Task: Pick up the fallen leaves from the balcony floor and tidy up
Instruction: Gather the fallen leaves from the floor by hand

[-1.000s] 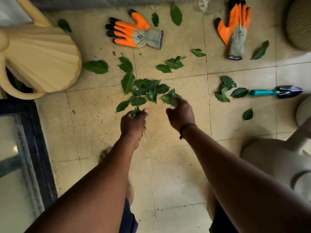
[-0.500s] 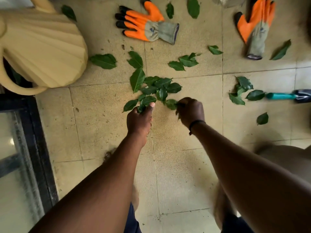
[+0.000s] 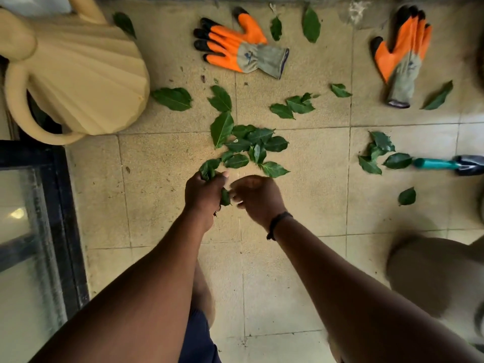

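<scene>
From the head camera we see our left hand (image 3: pixel 204 191) with its grip closed around a small bunch of glossy green fallen leaves (image 3: pixel 209 170), while our right hand (image 3: pixel 258 197) sits just beside it, fingers loosely curled at one leaf; whether it pinches that leaf we cannot tell. The main cluster of loose green leaves (image 3: pixel 251 146) lies on the beige tiled balcony floor (image 3: pixel 162 163) just ahead, with more scattered further out. We judge them light, thin and bendable, likely to slip when stacked, so best pinched at an edge or scooped together.
</scene>
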